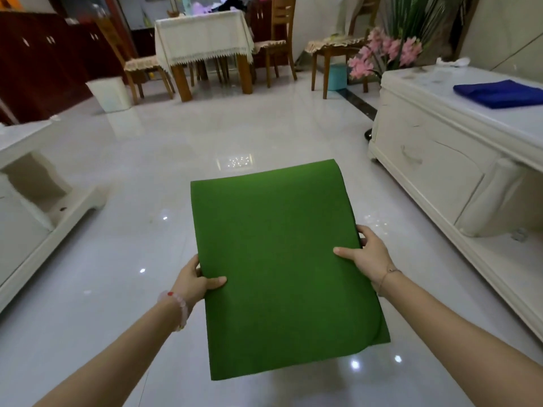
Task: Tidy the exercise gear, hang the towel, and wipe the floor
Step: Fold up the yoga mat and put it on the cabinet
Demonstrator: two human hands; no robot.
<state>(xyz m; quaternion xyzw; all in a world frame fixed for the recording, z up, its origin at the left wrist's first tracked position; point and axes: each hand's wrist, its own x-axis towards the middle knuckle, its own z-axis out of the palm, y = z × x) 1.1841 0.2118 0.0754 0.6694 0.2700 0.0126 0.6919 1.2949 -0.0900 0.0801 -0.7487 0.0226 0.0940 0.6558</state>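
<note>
Green mat (276, 259) held flat between left hand (192, 282) and right hand (367, 255), each grip clenched on side edges, above floor (147, 160).

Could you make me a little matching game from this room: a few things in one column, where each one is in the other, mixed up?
Things:
1. green mat
2. blue towel
3. white bin
4. pink flowers

Places:
A. on the floor beside the dark cabinet
B. held in both hands
C. behind the white cabinet's far end
D. folded on the white cabinet

Pairs: 1-B, 2-D, 3-A, 4-C
</note>
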